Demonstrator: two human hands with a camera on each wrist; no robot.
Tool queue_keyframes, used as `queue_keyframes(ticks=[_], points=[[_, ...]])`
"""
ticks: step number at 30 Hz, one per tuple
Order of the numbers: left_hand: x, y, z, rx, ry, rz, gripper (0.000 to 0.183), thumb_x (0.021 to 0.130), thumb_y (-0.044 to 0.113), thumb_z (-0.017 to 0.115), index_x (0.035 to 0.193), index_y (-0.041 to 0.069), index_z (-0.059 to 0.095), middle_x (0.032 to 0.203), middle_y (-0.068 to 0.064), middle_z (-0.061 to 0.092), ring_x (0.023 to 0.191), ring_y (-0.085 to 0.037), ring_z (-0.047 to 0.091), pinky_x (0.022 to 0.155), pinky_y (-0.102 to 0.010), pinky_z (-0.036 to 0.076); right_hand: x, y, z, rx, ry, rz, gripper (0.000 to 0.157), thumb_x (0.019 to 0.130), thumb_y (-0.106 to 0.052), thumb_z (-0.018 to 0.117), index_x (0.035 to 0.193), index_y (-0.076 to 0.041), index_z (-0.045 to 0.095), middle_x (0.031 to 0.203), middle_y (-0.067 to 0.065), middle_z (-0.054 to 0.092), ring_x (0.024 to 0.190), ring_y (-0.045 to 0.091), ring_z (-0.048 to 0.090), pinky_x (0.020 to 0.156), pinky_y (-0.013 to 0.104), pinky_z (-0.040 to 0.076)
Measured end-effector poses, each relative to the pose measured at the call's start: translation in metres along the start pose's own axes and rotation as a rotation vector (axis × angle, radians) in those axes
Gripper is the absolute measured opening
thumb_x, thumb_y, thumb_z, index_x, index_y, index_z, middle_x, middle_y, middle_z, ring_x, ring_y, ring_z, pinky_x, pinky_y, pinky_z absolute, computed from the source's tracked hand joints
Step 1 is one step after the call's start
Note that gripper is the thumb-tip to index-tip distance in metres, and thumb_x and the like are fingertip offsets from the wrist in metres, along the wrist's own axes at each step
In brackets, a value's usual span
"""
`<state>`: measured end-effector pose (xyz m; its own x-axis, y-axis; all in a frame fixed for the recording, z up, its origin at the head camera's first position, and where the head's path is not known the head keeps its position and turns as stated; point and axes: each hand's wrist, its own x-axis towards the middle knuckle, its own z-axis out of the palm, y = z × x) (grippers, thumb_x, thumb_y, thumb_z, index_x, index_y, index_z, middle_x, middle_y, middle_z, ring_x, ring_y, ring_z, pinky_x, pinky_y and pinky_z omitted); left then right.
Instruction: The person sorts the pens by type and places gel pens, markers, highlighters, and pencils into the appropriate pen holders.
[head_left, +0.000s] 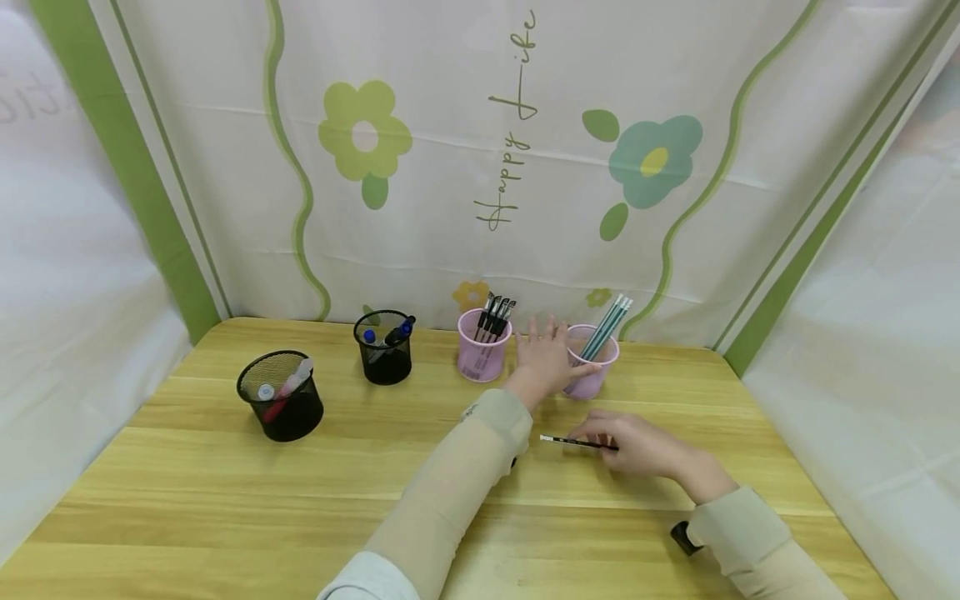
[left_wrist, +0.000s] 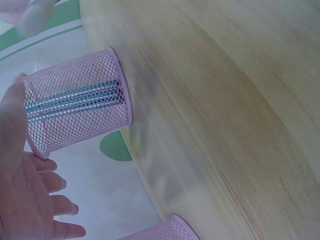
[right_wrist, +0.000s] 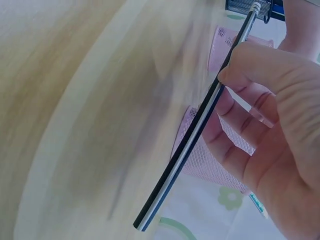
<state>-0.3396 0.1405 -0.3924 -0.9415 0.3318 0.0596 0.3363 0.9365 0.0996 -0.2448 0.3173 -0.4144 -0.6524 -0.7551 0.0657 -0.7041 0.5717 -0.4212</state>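
My right hand (head_left: 633, 443) pinches a black pencil (right_wrist: 182, 142) with silver stripes between thumb and fingers, a little above the wooden table. The pencil's white-tipped end points left in the head view. My left hand (head_left: 542, 362) is at a pink mesh pen cup (head_left: 587, 387), its fingers spread and fairly straight. In the left wrist view the thumb lies at the cup's rim, and the forefinger is by the opposite side of the rim. Several teal pencils (head_left: 609, 327) lean inside this cup, which stands upright.
To the left stands a second pink mesh cup (head_left: 480, 365) with several black pens (head_left: 495, 315). Farther left, a black mesh cup (head_left: 387, 368) has blue-capped and dark pens; another black cup (head_left: 294, 418) has whitish and red markers. A printed curtain (head_left: 450, 167) hangs behind the table.
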Motion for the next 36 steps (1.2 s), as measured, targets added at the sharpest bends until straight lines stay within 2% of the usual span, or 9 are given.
queue_keyframes(ticks=[6,15,22,27,36], points=[[0.001,0.000,0.002,0.003,0.003,-0.007,0.107,0.086,0.090,0.033,0.165,0.018,0.023,0.170,-0.006,0.021,0.154,-0.037,0.018,0.120,-0.057,0.023,-0.002,0.001,-0.003,-0.004,0.013,0.017,0.054,0.079,0.018,0.064,0.125,-0.009,0.073,0.094,-0.002,0.061,0.080,0.008,0.052,0.067,0.025,0.049],[-0.001,0.000,0.000,0.014,-0.001,-0.002,0.106,0.087,0.088,0.032,0.165,0.018,0.023,0.169,-0.008,0.021,0.154,-0.037,0.019,0.119,-0.058,0.025,-0.009,0.002,-0.010,0.061,0.048,0.040,0.055,0.084,0.018,0.065,0.129,-0.012,0.070,0.098,0.003,0.065,0.082,0.010,0.058,0.070,0.028,0.053],[0.000,0.000,0.000,0.017,0.001,-0.003,0.106,0.086,0.089,0.032,0.165,0.018,0.024,0.170,-0.007,0.021,0.154,-0.037,0.019,0.120,-0.057,0.024,-0.015,0.004,-0.019,0.084,0.161,-0.025,0.054,0.082,0.021,0.064,0.128,-0.006,0.068,0.095,0.001,0.064,0.085,0.010,0.059,0.071,0.032,0.059],[0.000,0.000,0.001,0.007,0.006,-0.011,0.106,0.086,0.089,0.032,0.165,0.019,0.024,0.169,-0.006,0.022,0.154,-0.036,0.019,0.120,-0.056,0.025,-0.018,0.003,-0.026,0.091,0.238,-0.006,0.054,0.083,0.020,0.064,0.130,-0.006,0.068,0.098,-0.008,0.063,0.087,0.009,0.058,0.073,0.031,0.059],[0.002,0.000,0.001,-0.024,-0.012,-0.013,0.102,0.089,0.085,0.039,0.165,0.019,0.023,0.170,-0.005,0.020,0.155,-0.036,0.016,0.121,-0.056,0.021,-0.019,0.010,-0.035,0.073,0.412,0.015,0.055,0.082,0.022,0.064,0.130,-0.003,0.067,0.103,-0.004,0.065,0.089,0.010,0.059,0.074,0.028,0.059]])
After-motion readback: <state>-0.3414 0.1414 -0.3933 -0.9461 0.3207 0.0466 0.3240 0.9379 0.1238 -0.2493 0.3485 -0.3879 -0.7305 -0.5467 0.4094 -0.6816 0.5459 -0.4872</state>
